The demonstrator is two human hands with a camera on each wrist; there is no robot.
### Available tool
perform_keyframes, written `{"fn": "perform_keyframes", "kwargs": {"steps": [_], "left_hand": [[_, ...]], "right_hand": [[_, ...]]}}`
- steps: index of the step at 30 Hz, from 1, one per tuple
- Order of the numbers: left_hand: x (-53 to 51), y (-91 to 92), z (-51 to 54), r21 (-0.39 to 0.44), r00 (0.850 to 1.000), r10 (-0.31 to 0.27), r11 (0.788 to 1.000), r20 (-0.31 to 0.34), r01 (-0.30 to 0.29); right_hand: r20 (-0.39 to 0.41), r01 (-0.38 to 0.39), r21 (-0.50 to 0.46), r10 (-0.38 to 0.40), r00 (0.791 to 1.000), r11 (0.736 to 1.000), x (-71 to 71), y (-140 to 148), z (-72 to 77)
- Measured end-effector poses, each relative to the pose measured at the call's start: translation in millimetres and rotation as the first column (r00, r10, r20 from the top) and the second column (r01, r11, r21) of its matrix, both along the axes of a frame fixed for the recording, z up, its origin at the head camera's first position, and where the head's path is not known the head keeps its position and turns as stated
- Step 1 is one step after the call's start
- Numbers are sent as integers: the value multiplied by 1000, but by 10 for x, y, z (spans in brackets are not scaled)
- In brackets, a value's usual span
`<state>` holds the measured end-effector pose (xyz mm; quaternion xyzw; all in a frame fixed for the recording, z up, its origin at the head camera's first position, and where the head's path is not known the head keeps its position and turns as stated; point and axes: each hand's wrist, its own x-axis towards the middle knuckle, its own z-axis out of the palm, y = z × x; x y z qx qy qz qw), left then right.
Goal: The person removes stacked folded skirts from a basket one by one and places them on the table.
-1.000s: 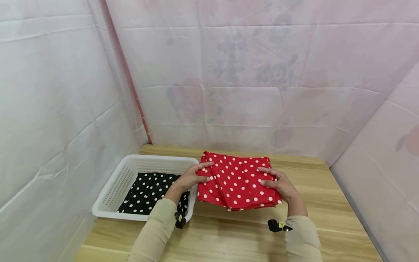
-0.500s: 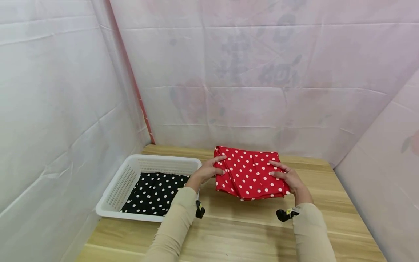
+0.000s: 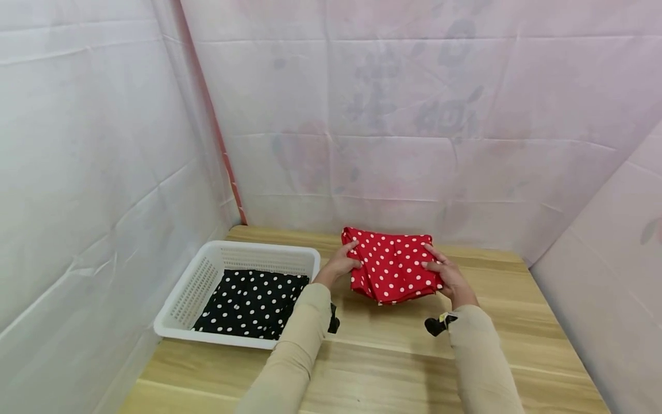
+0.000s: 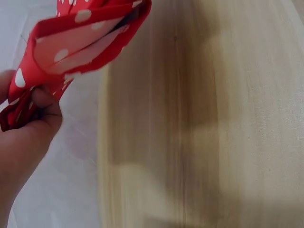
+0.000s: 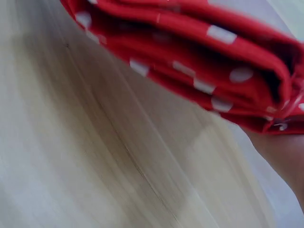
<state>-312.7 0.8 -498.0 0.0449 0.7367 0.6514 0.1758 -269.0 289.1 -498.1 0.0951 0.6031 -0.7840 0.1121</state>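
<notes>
A folded red cloth with white polka dots (image 3: 394, 265) is held up over the back of the wooden table. My left hand (image 3: 338, 266) grips its left edge, and in the left wrist view the thumb and fingers pinch the fabric (image 4: 78, 50). At the opposite edge my right hand (image 3: 449, 276) grips the cloth, thumb and fingers showing on top in the head view. Several layers of the red cloth (image 5: 199, 61) show from the side in the right wrist view, where most of the right hand is hidden.
To the left stands a white plastic basket (image 3: 176, 313) with perforated sides. Inside it lies a black cloth with white dots (image 3: 248, 302), partly covered by my left forearm. White-pink sheeting (image 3: 393, 115) walls the wooden table (image 3: 383, 362) at the back and sides.
Both hands have carried the red cloth rightward and farther back, away from the basket. In the last half second it has also tilted and its front edge has sagged inward a little.
</notes>
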Motion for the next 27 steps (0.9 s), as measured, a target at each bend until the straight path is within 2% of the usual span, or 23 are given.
{"fn": "perform_keyframes", "kwargs": {"steps": [5,9,13,17,19,21,23,25,27], "left_hand": [[-61,38,-86,-77,994,62,995,-84,-69],[-101,35,-138,-92,990,92,991,-105,-102],[-88,17,-178,-80,991,121,989,-55,-125],[-67,-16,-222,-8,989,136,991,48,-136],[-57,-47,-231,42,986,131,990,107,-136],[-45,-83,-226,45,984,112,992,137,-119],[-34,-120,-212,19,986,80,996,149,-84],[-22,-151,-202,-72,993,37,997,111,-30],[-19,-177,-198,-137,995,4,991,102,10]], "right_hand": [[-11,57,109,-56,998,992,-129,-199,-62],[-47,61,256,-51,998,965,-196,-380,-120],[-45,53,350,-40,998,935,-198,-522,-193],[-46,54,403,-38,998,914,-187,-574,-245],[-55,11,450,15,998,893,-182,-567,-250],[-56,-66,510,110,992,857,-183,-543,-255],[-44,-137,582,199,979,802,-180,-516,-252],[-26,-184,684,275,961,706,-177,-493,-256],[9,-201,752,295,955,628,-167,-488,-251]]}}
